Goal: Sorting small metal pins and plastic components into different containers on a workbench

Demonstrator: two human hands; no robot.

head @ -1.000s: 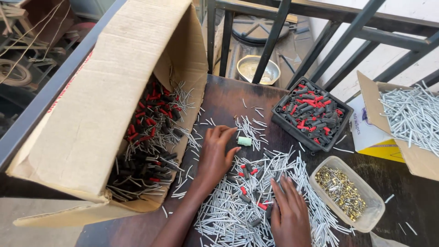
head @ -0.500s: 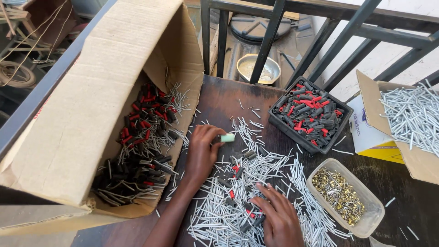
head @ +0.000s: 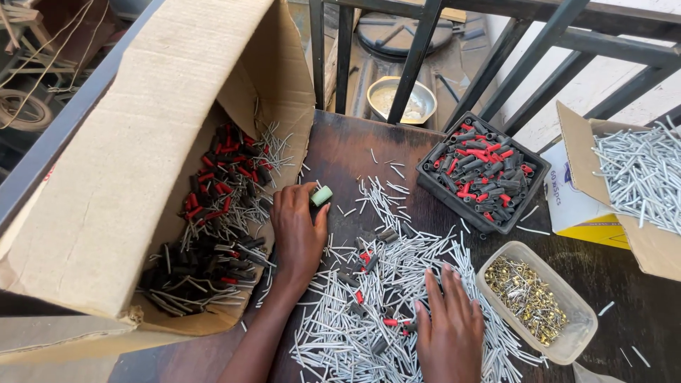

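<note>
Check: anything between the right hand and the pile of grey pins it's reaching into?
Nothing visible. The right hand lies directly on the grey pins, fingers touching them. The left hand sits apart, holding a small green piece.

dark wooden table [head: 355, 145] | grey pins heap [head: 362, 312] | black tray [head: 482, 174] | clear tub [head: 567, 333] | cardboard box [head: 106, 177]

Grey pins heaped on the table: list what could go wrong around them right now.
1. The grey pins lie loose under the right hand, close to the table's near edge; a sweep may push some off.
2. The left hand holds a small green piece beside the tipped cardboard box; if dropped it could vanish among the red and black sleeves.
</note>
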